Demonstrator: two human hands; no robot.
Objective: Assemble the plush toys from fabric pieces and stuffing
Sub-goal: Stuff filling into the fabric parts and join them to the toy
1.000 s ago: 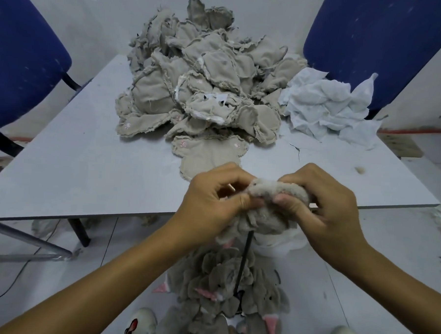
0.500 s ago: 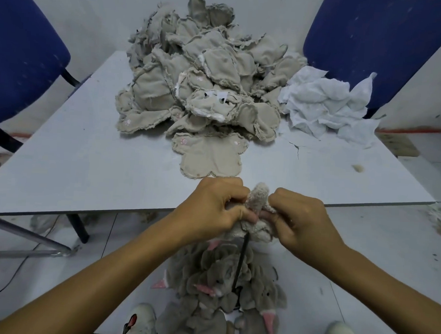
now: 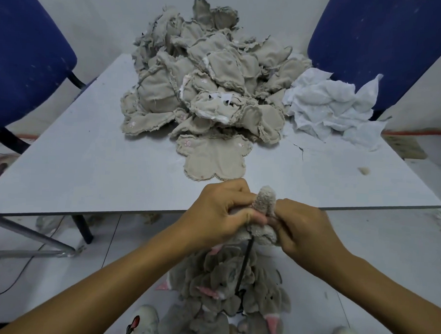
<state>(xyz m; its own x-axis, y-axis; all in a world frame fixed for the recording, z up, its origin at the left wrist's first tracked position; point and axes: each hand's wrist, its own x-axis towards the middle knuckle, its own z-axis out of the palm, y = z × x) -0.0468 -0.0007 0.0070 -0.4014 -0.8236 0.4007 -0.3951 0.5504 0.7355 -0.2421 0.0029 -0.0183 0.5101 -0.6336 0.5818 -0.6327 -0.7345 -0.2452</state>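
Both hands meet just off the near edge of the table (image 3: 86, 175), clamped on one plush piece (image 3: 264, 203). The left hand (image 3: 218, 212) curls its fingers and thumb round the piece's left side, and the right hand (image 3: 304, 228) pinches its right side, so that a fuzzy beige tip stands upright between them. A thin black rod (image 3: 243, 266) runs down from under the piece toward a pile of grey plush toys (image 3: 223, 282) with pink ears on the floor, between two white shoes (image 3: 143, 321).

On the table, a big heap of beige fabric pieces (image 3: 206, 76) fills the far middle, with one flat piece (image 3: 213, 158) lying nearest, close to the hands. White stuffing fabric (image 3: 330, 106) lies crumpled at the far right corner, just beside the heap. A blue chair (image 3: 26, 54) stands off the left edge and another (image 3: 384, 40) behind the far right corner
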